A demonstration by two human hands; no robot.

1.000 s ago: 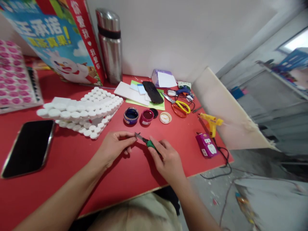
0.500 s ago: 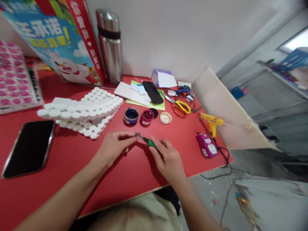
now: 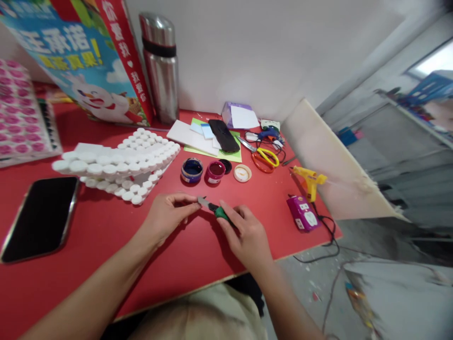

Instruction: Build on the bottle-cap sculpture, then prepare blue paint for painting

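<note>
My right hand point(image 3: 246, 236) grips the green handle of a small utility knife point(image 3: 214, 208) just above the red table point(image 3: 177, 264). The blade points left toward my left hand point(image 3: 168, 217). That hand's thumb and fingers are pinched together at the blade tip; whether anything small sits between them I cannot make out. Behind the hands stand a blue paint pot point(image 3: 192, 170), a dark red paint pot point(image 3: 215, 171) and two loose lids point(image 3: 242, 173).
A white structure of bottle caps point(image 3: 116, 163) and a black phone point(image 3: 38, 217) lie at the left. Scissors point(image 3: 264, 158), a yellow glue gun point(image 3: 309, 182), a purple power strip point(image 3: 303, 213), foam sheets point(image 3: 193, 137), a steel flask point(image 3: 161, 66) and a printed box point(image 3: 85, 61) stand around.
Nearly nothing has changed. Both hands stay together at the knife; the view has shifted very slightly.
</note>
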